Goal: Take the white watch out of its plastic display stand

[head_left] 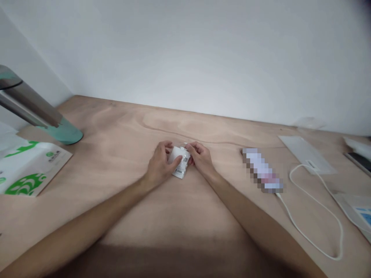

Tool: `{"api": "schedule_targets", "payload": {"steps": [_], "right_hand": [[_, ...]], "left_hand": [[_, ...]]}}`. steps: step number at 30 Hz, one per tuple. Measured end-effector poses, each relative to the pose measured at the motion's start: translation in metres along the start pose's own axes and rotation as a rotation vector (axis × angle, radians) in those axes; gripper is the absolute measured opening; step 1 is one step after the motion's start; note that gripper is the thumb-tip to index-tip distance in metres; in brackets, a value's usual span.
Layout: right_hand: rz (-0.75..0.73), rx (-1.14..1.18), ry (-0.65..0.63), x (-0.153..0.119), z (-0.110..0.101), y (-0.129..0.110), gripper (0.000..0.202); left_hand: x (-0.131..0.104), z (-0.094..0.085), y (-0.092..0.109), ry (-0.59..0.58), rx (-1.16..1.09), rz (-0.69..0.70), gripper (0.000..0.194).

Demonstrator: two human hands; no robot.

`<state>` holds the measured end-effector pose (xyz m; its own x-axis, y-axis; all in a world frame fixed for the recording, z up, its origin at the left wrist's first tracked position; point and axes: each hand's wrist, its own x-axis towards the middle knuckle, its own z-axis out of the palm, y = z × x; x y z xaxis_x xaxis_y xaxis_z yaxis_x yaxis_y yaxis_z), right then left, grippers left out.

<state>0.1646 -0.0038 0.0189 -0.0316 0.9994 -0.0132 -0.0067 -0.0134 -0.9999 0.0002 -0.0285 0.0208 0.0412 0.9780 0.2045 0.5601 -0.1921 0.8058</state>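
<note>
White against a wooden tabletop, basically: gripping a small printed packet with the left hand, pinching its top corner with the right hand.

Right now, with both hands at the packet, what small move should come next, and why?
I'd probably firm the left hand's hold on the packet before pulling at it: the left thumb lies across its front, while the right hand's fingertips are at its upper right corner, so a tug there might twist it.
</note>
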Motion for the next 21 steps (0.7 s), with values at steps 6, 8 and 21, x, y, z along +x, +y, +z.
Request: {"api": "schedule_targets", "payload": {"steps": [6,8,21], "right_hand": [[0.02,0.008,0.021,0.002,-0.001,0.002,0.04],[0.008,0.046,0.032,0.003,0.0,0.004,0.041],[-0.175,-0.129,0.054,0.001,0.001,0.011,0.03]], "left_hand": [[-0.005,-0.002,0.005,0.051,0.313,0.257,0.051],[-0.006,-0.003,0.006,0.027,0.402,0.296,0.058],[-0.003,-0.001,-0.001,0.089,0.326,0.318,0.042]]}}
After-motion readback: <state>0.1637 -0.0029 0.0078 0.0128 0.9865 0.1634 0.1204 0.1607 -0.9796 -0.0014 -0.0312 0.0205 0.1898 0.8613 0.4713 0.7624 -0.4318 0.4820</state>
